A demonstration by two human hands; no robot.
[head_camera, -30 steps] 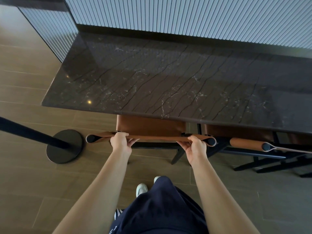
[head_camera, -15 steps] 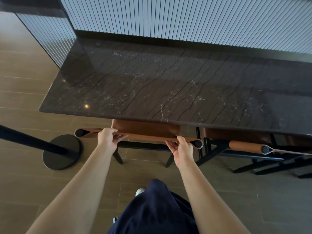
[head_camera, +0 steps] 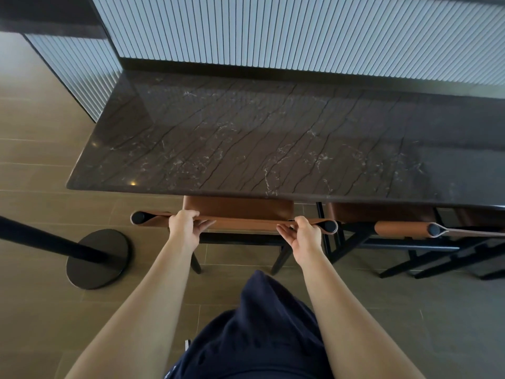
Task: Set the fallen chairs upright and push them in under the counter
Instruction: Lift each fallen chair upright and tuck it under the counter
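Chair [head_camera: 237, 210] slid slightly further under counter [head_camera: 273, 146].

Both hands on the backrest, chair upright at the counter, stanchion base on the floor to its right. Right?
No: the stanchion base stands left of the chair, per the head view. The left hand and right hand do hold the backrest of the upright chair at the counter.

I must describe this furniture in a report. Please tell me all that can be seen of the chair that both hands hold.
The chair stands upright on the tiled floor, its brown leather-like seat partly under the dark stone counter. A brown sling backrest stretches between two black round-capped posts; frame and legs look black. The left hand and right hand grip the backrest's top edge.
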